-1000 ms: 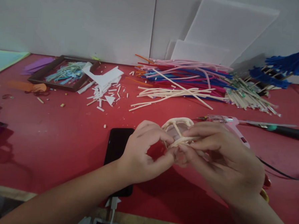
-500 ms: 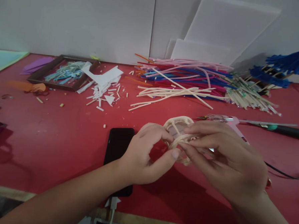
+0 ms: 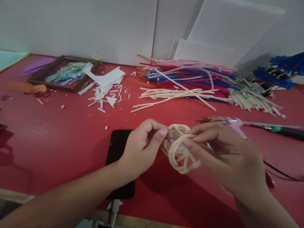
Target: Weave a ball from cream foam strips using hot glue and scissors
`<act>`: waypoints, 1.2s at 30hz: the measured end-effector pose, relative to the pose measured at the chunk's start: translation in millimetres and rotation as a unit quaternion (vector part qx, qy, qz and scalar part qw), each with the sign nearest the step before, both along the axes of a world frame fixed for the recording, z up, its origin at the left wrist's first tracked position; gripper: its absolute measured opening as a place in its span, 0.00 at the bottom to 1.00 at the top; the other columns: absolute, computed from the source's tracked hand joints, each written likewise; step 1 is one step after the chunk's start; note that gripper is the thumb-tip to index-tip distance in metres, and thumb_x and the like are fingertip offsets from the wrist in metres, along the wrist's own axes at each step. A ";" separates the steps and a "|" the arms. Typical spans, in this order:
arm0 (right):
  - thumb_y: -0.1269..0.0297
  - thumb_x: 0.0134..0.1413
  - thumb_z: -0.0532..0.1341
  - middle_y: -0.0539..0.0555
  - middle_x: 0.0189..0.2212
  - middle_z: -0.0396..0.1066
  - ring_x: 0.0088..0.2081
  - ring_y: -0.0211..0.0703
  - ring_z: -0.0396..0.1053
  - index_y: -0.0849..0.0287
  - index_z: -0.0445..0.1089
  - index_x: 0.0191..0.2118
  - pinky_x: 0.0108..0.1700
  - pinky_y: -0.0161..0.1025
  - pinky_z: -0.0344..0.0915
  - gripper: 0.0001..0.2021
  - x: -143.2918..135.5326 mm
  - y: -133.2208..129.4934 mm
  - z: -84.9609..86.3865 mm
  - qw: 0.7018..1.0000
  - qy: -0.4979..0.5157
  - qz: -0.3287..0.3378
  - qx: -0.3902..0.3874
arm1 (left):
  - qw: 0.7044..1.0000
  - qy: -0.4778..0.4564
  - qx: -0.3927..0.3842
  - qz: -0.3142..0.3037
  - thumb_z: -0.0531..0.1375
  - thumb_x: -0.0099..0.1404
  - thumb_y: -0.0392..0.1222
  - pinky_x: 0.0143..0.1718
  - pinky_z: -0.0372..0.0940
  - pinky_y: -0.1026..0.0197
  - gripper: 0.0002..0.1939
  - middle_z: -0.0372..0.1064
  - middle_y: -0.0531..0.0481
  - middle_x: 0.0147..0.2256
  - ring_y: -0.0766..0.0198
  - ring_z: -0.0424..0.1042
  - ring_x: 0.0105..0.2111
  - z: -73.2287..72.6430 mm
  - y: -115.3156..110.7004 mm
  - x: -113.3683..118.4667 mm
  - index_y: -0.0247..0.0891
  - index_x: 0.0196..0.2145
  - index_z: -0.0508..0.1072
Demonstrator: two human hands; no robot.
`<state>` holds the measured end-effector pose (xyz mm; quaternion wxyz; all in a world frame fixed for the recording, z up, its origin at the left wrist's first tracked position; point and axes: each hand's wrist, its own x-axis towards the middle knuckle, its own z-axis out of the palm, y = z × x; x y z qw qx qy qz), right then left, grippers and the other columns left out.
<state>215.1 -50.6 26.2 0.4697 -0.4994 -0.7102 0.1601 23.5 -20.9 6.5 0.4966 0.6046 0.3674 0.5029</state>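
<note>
Between my two hands, above the red table, is a small cream-coloured openwork frame (image 3: 174,156) made of bent soft sticks, with round rims and crossing struts like wheel spokes. My left hand (image 3: 146,149) pinches its left side between thumb and fingers. With thumb and fingertips closed, my right hand (image 3: 227,157) grips the upper right of the round rim. The fingers cover part of the frame there. A black phone (image 3: 118,149) lies beneath my left wrist, with a white cable (image 3: 115,210) at its lower end.
Behind my right hand lie a pink glue gun (image 3: 236,123) and a tool with a black handle (image 3: 298,134). Coloured sticks (image 3: 189,73) and cream sticks (image 3: 178,93) are piled at the back. White scraps (image 3: 105,82) lie beside a dark frame (image 3: 78,86).
The cream frame has turned, so its spoked round side now shows more toward me. My left hand has shifted left, its thumb moving up onto the frame's left side.
</note>
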 end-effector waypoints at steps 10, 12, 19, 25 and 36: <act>0.62 0.55 0.68 0.49 0.29 0.76 0.31 0.37 0.75 0.54 0.71 0.27 0.34 0.32 0.73 0.09 -0.3 2.3 0.3 0.996 0.040 0.006 -0.085 | 0.985 -0.088 -0.143 -0.030 0.70 0.57 0.61 0.30 0.70 0.63 0.25 0.74 0.53 0.24 0.66 0.73 0.25 0.9 10.1 -0.4 0.39 0.24 0.66; 0.64 0.56 0.67 0.49 0.29 0.76 0.31 0.36 0.75 0.54 0.70 0.28 0.34 0.31 0.73 0.08 -0.2 1.8 2.1 0.997 0.019 0.014 -0.067 | 0.994 -0.047 -0.090 -0.034 0.66 0.63 0.59 0.32 0.69 0.62 0.23 0.74 0.51 0.27 0.66 0.72 0.27 2.7 7.9 -1.7 0.39 0.25 0.66; 0.70 0.59 0.65 0.51 0.33 0.77 0.34 0.38 0.77 0.54 0.69 0.32 0.35 0.35 0.75 0.07 1.1 1.5 5.9 0.989 -0.111 0.046 0.084 | 0.952 0.190 0.237 -0.040 0.61 0.66 0.39 0.38 0.68 0.59 0.03 0.74 0.51 0.30 0.64 0.72 0.31 2.9 0.4 -4.0 0.39 0.35 0.70; 0.76 0.57 0.66 0.52 0.37 0.79 0.41 0.44 0.79 0.52 0.72 0.37 0.44 0.43 0.78 0.09 0.4 0.8 1.8 0.973 -0.148 0.059 0.165 | 0.932 0.202 0.300 -0.017 0.62 0.64 0.35 0.38 0.69 0.59 0.04 0.77 0.51 0.32 0.63 0.76 0.33 0.7 2.0 -6.0 0.42 0.34 0.68; 0.76 0.58 0.65 0.57 0.40 0.79 0.43 0.44 0.78 0.57 0.72 0.39 0.48 0.41 0.76 0.07 4.1 4.1 3.2 0.960 -0.202 0.056 0.185 | 0.937 0.230 0.261 0.020 0.61 0.65 0.37 0.38 0.70 0.61 0.03 0.77 0.51 0.31 0.63 0.76 0.33 0.7 -0.5 -4.3 0.40 0.36 0.69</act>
